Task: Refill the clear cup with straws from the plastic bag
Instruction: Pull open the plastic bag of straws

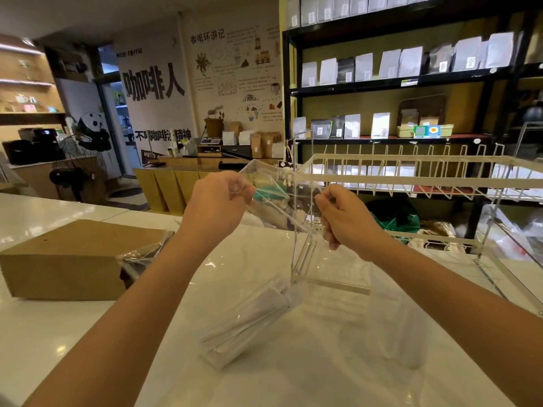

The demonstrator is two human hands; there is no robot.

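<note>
While I stand at a white counter [338,362] in a coffee shop, my left hand [219,202] and right hand [345,220] are each closed on an edge of one clear bag [273,183], held up between them. Below my fingers, one bundle of straws [249,321] lies on the counter; I cannot make out the cup. One brown box [73,259] sits left, one white rack [411,174] right, shelves [396,83] beyond.

Plastic bag [282,201] edges hard to trace against glare; fingertips of both hands hidden; forearms cut off by bottom edge.
</note>
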